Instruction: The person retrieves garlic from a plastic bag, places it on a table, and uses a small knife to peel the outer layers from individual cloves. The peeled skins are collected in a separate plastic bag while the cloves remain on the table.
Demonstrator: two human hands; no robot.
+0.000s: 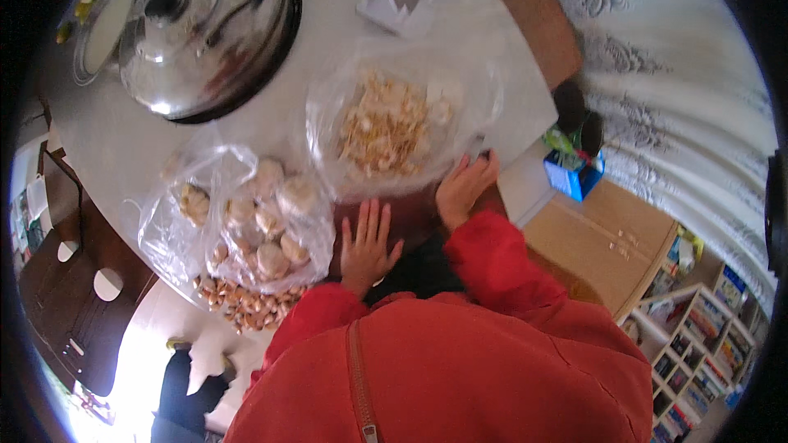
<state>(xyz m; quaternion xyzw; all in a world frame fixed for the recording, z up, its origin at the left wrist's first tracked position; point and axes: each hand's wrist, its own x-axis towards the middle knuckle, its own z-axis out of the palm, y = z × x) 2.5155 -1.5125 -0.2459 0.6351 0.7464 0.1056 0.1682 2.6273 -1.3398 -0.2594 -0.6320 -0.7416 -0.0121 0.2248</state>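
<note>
My left hand [368, 249] lies palm down with fingers extended on a reddish-brown surface [406, 215] at the near table edge. It holds nothing. My right hand [466, 187] is at the table edge, its fingers curled around a small dark object [485, 154], too blurred to identify. Just beyond my hands, a clear plastic bag [320, 117] is spread out with garlic skins [388, 126] and pale garlic [440, 101] on it. Left of my left hand, whole garlic bulbs [271, 221] fill another clear plastic bag [178, 246]. Many loose cloves [252, 307] lie beside that bag.
A large lidded metal pan [203, 31] stands at the table's far left. A white stand [397, 3] sits at the back. Right are a blue box [572, 175], a wooden cabinet [597, 240] and patterned curtains [665, 74]. A person's dark-clothed legs [184, 387] show lower left.
</note>
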